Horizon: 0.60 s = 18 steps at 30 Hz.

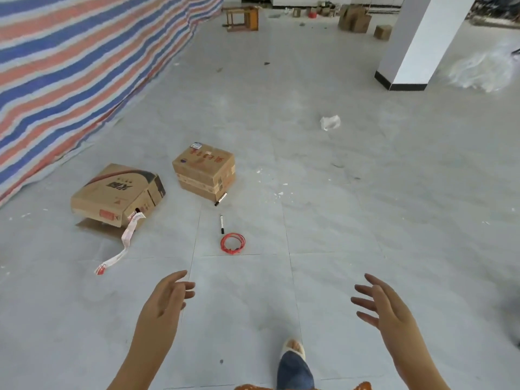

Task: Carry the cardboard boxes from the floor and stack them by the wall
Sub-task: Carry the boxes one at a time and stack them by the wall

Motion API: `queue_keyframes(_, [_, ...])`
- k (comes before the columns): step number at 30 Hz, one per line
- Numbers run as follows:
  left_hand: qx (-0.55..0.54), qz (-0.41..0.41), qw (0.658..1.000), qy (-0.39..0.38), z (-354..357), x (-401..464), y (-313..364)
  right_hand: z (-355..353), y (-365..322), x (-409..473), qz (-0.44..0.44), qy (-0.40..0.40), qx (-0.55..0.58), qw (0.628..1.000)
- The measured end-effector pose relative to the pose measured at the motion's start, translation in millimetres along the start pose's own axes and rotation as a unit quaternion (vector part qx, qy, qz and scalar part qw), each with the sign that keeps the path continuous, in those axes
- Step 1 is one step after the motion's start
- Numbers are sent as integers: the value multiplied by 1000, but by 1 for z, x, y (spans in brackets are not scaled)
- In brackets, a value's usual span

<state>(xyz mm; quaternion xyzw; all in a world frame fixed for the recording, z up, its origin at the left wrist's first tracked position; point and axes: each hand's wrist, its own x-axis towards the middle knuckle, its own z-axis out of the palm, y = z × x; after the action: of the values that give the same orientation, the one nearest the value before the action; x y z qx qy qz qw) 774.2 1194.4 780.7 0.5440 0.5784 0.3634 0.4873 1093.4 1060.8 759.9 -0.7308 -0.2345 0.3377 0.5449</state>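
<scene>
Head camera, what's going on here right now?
A person is walking across a tiled floor with both hands out in front, holding nothing. The left hand and right hand are open. Ahead, two cardboard boxes sit on the floor near a striped tarp: a flat box with a loose strap, and a smaller box. A marker and red wire coil lie nearer.
</scene>
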Motion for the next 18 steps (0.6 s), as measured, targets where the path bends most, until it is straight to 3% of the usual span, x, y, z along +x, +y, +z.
queue_keyframes(9, [-35,-4,999,39,120,147,67,5,-82,228,-27,-65,-41,997])
queue_keyframes(18, [-42,-68,988,129,150,310,69,96,-114,421,-23,-134,-70,988])
